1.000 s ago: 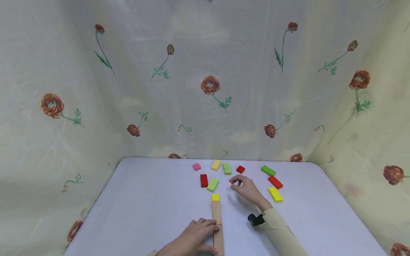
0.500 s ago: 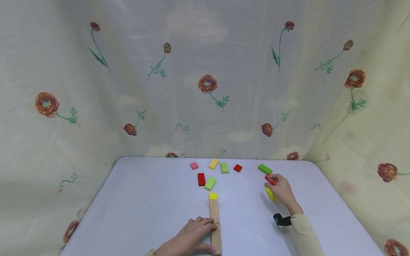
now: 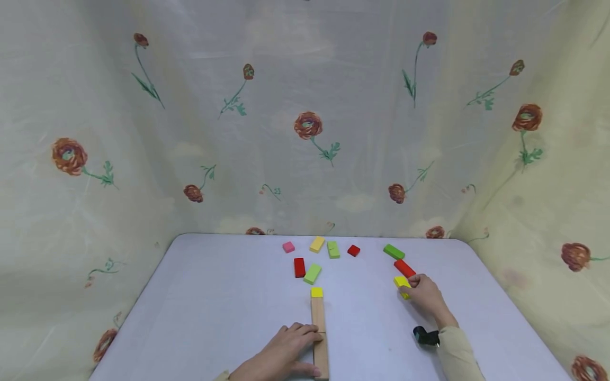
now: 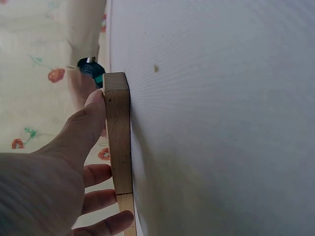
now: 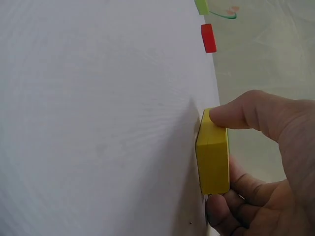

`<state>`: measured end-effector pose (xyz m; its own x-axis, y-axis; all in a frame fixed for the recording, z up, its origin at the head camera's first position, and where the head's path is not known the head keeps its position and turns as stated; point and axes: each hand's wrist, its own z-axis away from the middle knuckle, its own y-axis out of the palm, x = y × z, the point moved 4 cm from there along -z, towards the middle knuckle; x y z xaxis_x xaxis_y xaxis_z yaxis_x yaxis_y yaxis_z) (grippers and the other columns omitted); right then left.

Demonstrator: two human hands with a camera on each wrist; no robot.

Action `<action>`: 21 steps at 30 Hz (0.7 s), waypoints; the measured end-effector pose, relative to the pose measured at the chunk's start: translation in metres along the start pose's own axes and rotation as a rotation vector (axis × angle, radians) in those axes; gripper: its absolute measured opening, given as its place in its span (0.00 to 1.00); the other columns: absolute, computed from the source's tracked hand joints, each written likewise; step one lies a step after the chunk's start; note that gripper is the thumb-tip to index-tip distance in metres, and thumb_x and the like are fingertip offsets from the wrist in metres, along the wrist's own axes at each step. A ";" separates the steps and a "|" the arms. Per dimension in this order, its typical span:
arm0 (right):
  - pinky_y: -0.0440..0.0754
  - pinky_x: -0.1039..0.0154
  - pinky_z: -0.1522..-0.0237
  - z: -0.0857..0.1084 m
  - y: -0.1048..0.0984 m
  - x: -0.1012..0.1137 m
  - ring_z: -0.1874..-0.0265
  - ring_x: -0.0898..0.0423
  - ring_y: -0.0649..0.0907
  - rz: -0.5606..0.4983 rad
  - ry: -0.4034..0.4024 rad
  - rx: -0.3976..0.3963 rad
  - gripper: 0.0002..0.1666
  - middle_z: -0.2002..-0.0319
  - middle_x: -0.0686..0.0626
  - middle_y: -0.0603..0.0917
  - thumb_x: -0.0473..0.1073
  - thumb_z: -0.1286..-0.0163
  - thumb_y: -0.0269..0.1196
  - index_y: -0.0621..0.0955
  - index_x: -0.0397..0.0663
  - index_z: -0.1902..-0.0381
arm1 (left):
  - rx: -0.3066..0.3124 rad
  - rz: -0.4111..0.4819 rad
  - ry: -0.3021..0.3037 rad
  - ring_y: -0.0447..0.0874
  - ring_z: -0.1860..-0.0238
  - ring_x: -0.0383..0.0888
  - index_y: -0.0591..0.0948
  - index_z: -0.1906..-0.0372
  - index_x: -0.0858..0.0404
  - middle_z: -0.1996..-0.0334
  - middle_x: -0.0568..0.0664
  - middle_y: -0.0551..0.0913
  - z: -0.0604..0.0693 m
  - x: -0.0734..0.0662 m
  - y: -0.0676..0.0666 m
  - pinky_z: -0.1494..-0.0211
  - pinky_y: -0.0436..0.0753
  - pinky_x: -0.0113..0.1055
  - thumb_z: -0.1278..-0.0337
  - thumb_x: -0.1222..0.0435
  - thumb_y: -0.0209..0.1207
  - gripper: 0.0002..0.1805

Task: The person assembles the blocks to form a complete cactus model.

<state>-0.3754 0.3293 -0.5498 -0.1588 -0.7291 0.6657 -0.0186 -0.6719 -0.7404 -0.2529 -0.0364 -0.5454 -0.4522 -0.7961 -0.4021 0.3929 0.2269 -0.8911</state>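
Observation:
Two wooden blocks lie end to end in the head view, the far one (image 3: 317, 313) and the near one (image 3: 322, 361), with a small yellow block (image 3: 316, 292) at the far end. My left hand (image 3: 278, 353) rests on them from the left. The left wrist view has the thumb of this hand (image 4: 56, 172) touching the near block (image 4: 118, 137), its other fingers spread along the row. On the right, my right hand (image 3: 429, 300) pinches a longer yellow block (image 3: 400, 281). Thumb and fingers of this hand (image 5: 290, 152) touch opposite sides of the yellow block (image 5: 214, 167).
A red block (image 3: 404, 268) and a green block (image 3: 394, 252) lie just beyond my right hand. Farther back are a small red block (image 3: 353, 251), a dark red one (image 3: 299, 268), a pink one (image 3: 288, 247), a pale yellow one (image 3: 316, 244) and light green ones (image 3: 312, 274).
My right hand went right to the red block, then let it go and moved nearer to grip the yellow block. My left hand has stayed on the wooden blocks.

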 end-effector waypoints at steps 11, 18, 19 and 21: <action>0.76 0.55 0.59 0.004 -0.001 0.003 0.60 0.46 0.77 0.054 -0.023 0.002 0.28 0.56 0.35 0.80 0.48 0.40 0.65 0.75 0.32 0.49 | 0.002 -0.016 0.005 0.72 0.40 0.42 0.75 0.40 0.40 0.39 0.37 0.74 0.000 -0.001 -0.001 0.42 0.74 0.54 0.61 0.33 0.61 0.37; 0.71 0.49 0.53 0.003 0.006 0.011 0.57 0.47 0.80 0.122 -0.126 -0.034 0.24 0.53 0.38 0.84 0.46 0.44 0.68 0.80 0.38 0.51 | 0.002 -0.019 -0.006 0.72 0.40 0.42 0.75 0.40 0.40 0.39 0.37 0.74 0.000 -0.001 -0.001 0.41 0.74 0.55 0.62 0.33 0.61 0.38; 0.70 0.48 0.53 0.003 0.008 0.013 0.57 0.47 0.80 0.130 -0.152 -0.043 0.23 0.54 0.39 0.84 0.45 0.44 0.68 0.81 0.39 0.52 | 0.003 -0.017 -0.009 0.72 0.40 0.42 0.75 0.40 0.40 0.39 0.37 0.75 0.000 -0.001 -0.001 0.41 0.74 0.55 0.62 0.33 0.61 0.37; 0.66 0.46 0.53 0.003 0.012 0.018 0.57 0.47 0.80 0.144 -0.209 -0.056 0.21 0.55 0.41 0.85 0.44 0.45 0.68 0.82 0.40 0.54 | 0.003 -0.014 -0.013 0.72 0.40 0.42 0.76 0.40 0.40 0.40 0.37 0.75 -0.001 -0.001 -0.001 0.41 0.74 0.55 0.62 0.33 0.61 0.37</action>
<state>-0.3759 0.3077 -0.5471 0.0437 -0.8318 0.5533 -0.0657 -0.5551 -0.8292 -0.2531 -0.0354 -0.5445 -0.4476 -0.8064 -0.3865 0.3889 0.2136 -0.8962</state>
